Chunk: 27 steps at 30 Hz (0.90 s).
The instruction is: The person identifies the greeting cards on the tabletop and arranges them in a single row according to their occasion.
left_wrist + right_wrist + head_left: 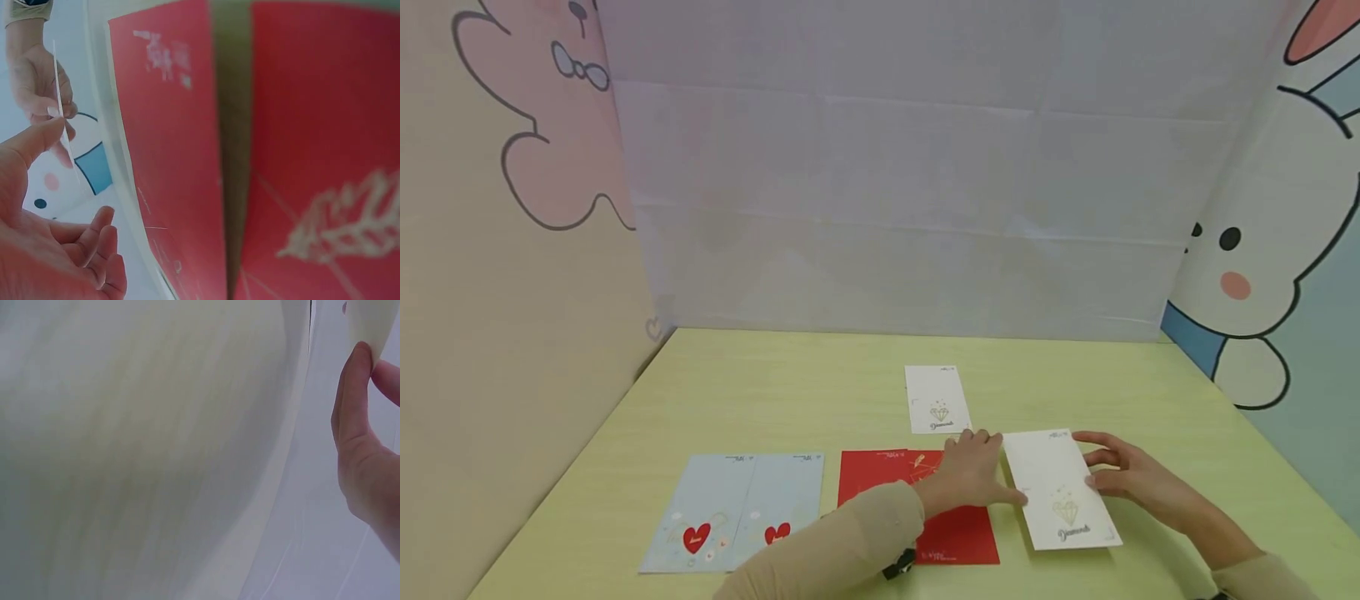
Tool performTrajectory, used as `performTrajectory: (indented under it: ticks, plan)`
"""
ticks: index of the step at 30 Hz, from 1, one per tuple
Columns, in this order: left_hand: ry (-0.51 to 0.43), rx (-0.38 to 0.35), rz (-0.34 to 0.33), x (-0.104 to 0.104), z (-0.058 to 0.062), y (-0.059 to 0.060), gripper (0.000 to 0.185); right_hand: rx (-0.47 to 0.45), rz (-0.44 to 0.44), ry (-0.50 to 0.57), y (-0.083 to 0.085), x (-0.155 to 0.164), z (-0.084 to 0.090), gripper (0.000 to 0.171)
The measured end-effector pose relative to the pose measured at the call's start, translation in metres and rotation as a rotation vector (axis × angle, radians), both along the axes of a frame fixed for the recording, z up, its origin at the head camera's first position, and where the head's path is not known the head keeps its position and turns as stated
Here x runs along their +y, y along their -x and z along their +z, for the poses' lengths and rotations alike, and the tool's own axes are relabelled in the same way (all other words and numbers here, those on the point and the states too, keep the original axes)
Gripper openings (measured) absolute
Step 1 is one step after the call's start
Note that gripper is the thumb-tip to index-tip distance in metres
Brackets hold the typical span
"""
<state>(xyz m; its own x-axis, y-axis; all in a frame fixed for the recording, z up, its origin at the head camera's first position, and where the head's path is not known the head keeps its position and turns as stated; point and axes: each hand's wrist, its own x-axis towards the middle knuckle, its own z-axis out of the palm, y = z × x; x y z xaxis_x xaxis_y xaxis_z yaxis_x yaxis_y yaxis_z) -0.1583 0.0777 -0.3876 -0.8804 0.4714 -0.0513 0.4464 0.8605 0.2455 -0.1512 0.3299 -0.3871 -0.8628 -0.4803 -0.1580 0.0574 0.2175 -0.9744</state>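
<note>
Grip, right hand (1131, 477): fingers curl onto the right edge of the near white envelope (1060, 490), thumb under or behind it. The right wrist view shows thumb and a fingertip pinching a pale edge at the upper right of the frame, so this hand carries the hold.

Grip, left hand (972, 475): thumb set against the envelope's left edge, the other fingers loosely bent and holding nothing, as the left wrist view shows. Judged a steadying touch rather than a clasp.

Near white envelope: lower right of centre in the head view, printed face up, diamond mark toward the viewer. It is seen edge-on in the left wrist view, so it seems lifted or tilted off the tabletop (820, 375) between the 2 hands.

Red envelopes (958, 533): directly under the left wrist and forearm, flat on the tabletop. The left wrist view shows 2 red panels with a strip of tabletop between them.

Second white envelope (936, 398): flat, just beyond the left hand, apart from the held one.

Blue envelopes (737, 510): 2 side by side at the lower left, red hearts near their close ends, well apart from both hands.

Layout: like colours lie grouped, which reads as pairs kept together.
</note>
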Motion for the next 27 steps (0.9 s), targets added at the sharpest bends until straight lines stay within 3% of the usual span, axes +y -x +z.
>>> performTrajectory:
  ticks: [4,9,17,27]
  plan:
    - [0.008,-0.067,0.003,-0.0010,-0.0022,0.0023,0.069,-0.013,0.006,-0.007,-0.0011,-0.0032,-0.0002,0.056]
    - [0.065,-0.084,-0.006,-0.0006,-0.0038,0.0034,0.063,-0.023,0.012,-0.005,-0.0026,-0.0062,-0.0006,0.057]
    - [0.230,0.004,-0.071,0.0028,-0.0083,0.0024,0.058,-0.058,0.015,-0.029,-0.0029,-0.0084,-0.0025,0.060]
    - [0.244,0.060,-0.084,0.0051,-0.0092,0.0011,0.054,0.005,-0.004,-0.228,-0.0025,-0.0108,-0.0061,0.062]
